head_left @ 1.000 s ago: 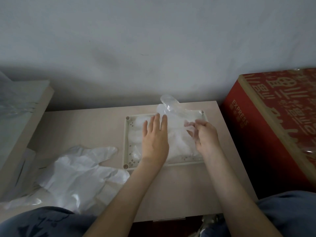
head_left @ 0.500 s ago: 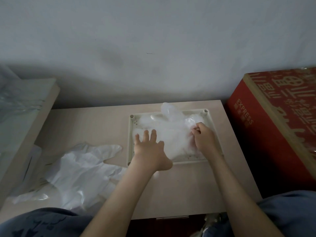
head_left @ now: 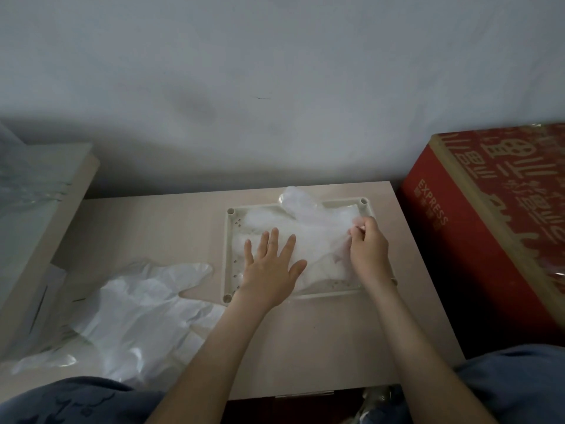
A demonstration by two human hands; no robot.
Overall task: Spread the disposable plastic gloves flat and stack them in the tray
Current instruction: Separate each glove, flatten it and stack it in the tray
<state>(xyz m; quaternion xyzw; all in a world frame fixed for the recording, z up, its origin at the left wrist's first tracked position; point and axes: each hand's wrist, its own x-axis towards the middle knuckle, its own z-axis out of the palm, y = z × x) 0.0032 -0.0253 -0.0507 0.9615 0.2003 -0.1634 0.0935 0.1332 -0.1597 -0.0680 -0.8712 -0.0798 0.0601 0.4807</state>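
The left hand [head_left: 270,269] lay flat, fingers spread, on the glove [head_left: 318,228] in the tray [head_left: 227,240]; the right hand [head_left: 368,247] pinched its edge.

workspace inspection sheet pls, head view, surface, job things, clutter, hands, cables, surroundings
surface: pale wood table, bare at the far left.
job's things: cream tray at centre right holds a crumpled glove, one finger poking past the far rim; loose gloves lie in a pile at front left, outside the tray.
clutter: nothing seen.
grippers: left hand open, palm pressing the glove flat; right hand pinching the glove's right edge.
cables: nothing seen.
surroundings: grey wall behind; red box at right; light cabinet with plastic film at left.
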